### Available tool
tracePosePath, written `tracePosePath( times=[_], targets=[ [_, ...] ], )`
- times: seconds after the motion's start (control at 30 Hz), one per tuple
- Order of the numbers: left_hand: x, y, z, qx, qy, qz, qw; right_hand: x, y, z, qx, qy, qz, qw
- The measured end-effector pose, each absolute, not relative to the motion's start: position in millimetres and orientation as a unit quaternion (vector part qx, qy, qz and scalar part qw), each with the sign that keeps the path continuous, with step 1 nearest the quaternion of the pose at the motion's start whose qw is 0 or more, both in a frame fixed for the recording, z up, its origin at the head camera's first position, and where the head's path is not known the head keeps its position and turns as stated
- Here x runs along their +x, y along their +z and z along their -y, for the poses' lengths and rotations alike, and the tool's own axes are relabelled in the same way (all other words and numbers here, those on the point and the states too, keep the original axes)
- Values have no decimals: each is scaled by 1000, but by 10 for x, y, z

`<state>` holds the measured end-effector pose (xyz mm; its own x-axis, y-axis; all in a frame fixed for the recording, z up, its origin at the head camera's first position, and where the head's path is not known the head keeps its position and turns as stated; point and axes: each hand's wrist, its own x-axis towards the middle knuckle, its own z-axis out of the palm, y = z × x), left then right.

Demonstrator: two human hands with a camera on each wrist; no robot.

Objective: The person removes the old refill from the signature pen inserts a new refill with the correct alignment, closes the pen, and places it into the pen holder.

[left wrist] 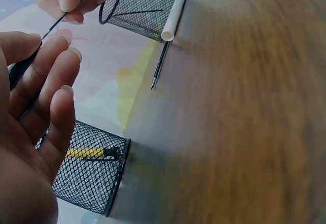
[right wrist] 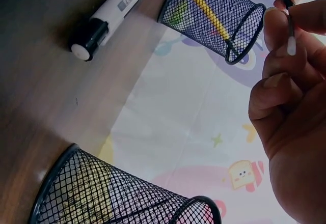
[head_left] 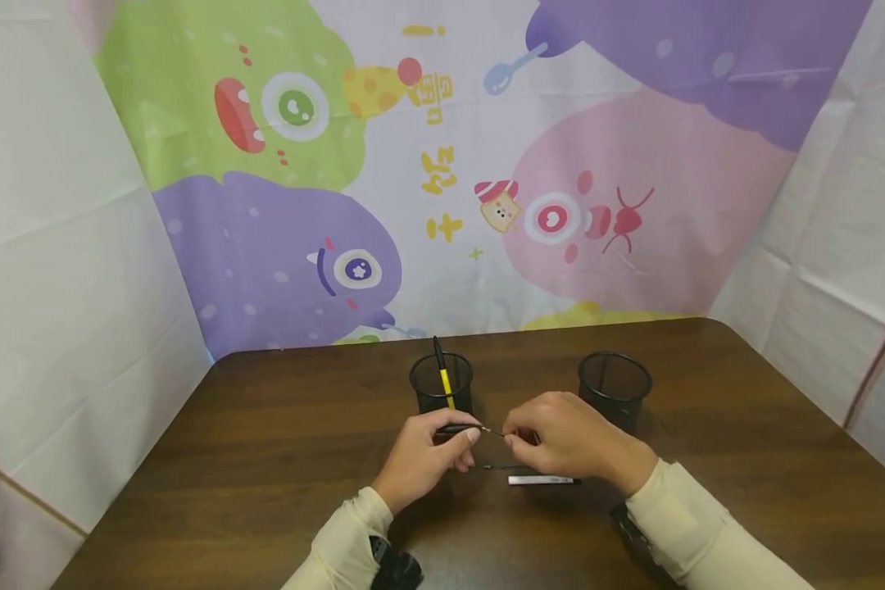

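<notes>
My left hand (head_left: 420, 455) pinches a dark pen part (left wrist: 23, 68) between thumb and fingers. From it a thin pen refill (head_left: 492, 431) reaches across to my right hand (head_left: 571, 438), which pinches it; its pale end (right wrist: 291, 46) sticks out past the right fingers. Both hands are raised above the table, close together. Below them lies a white pen barrel (head_left: 540, 480) with a black end. Beside the barrel, a second refill (left wrist: 159, 68) with a metal tip rests on the table.
A black mesh pen cup (head_left: 431, 401) behind my left hand holds a yellow and black pen (head_left: 445, 378). Another mesh cup (head_left: 615, 401) stands behind my right hand. The brown table (head_left: 288, 442) ends at a cartoon-printed cloth (head_left: 450, 287).
</notes>
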<state>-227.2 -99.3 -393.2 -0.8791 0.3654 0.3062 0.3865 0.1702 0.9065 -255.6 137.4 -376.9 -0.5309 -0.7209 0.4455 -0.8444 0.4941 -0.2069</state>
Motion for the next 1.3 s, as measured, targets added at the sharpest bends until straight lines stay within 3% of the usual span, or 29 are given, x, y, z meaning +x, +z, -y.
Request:
tracePosePath(
  times=[0.53, 1.3],
  targets=[
    [-2283, -3947, 986, -253, -595, 763, 4, -2548, -3767, -1355, 471, 217, 843, 141],
    [-2283, -3964, 995, -268, -587, 764, -5, -2590, -3834, -1356, 490, 229, 823, 173]
  ],
)
